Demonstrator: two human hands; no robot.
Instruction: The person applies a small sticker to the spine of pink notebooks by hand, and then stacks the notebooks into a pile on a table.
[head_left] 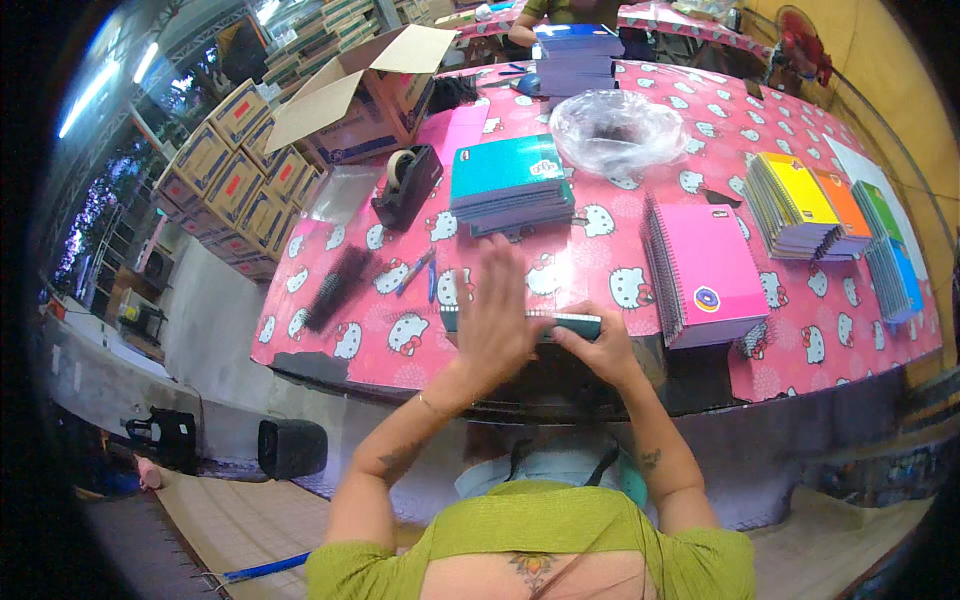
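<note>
A dark green spiral notebook stands on edge at the table's near side, with its coil upward. My right hand grips its right end, thumb on the side facing me. My left hand lies flat against the middle of the coil edge, fingers stretched out and slightly blurred. Just beyond is a stack of teal spiral notebooks. To the right of my hands rises a stack of pink spiral notebooks. Loose black coils and two blue pens lie to the left.
A black tape dispenser and an open carton stand at the far left. Clear plastic wrap lies near a blue notebook stack. Yellow, orange, green and blue notebooks line the right. Another person is across the table.
</note>
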